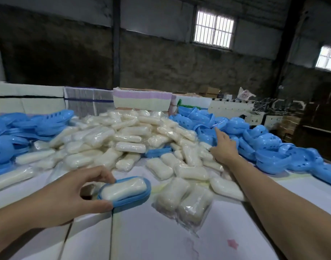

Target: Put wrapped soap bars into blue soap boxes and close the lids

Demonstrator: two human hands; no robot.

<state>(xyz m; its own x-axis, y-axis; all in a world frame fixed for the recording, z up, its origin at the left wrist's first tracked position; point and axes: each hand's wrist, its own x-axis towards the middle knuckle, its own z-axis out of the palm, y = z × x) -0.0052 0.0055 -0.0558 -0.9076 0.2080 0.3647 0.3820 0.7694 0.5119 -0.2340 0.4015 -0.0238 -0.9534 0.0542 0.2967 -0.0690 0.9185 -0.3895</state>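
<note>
Here, left hand [67, 194] pinching oval blue plastic soap box [129, 198] holding glossy wrapped white soap bar [123, 188]; right hand [223, 147], fingers extended, reaching to perforated blue lids [213, 126].

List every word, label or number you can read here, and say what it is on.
None can be read.
White machine at the back: small dark marks on its front, too blurred to read.
Soap wrappers: clear, no print shows.
Blue boxes: no lettering shows.
</note>
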